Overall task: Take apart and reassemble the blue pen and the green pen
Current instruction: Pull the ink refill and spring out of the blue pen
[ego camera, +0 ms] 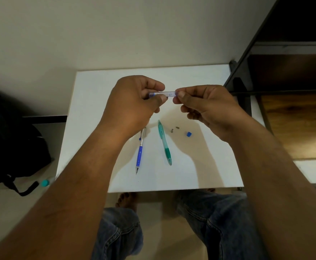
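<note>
Above the middle of the white table [200,169], both hands hold a clear pen barrel with blue ends [167,94] level. My left hand [134,102] pinches its left end. My right hand [207,107] pinches its right end between thumb and forefinger. On the table below lies a blue pen [140,152], tip toward me, partly under my left wrist. To its right lies the whole green pen [165,145], also tip toward me. Two small grey parts [174,129] and a small blue cap piece [189,134] rest to the right of the green pen.
A black backpack [9,147] sits on the floor at the left, with a teal bottle cap [45,183] beside it. A dark wooden shelf unit [284,91] stands against the table's right side. My knees in jeans [219,222] show under the near edge.
</note>
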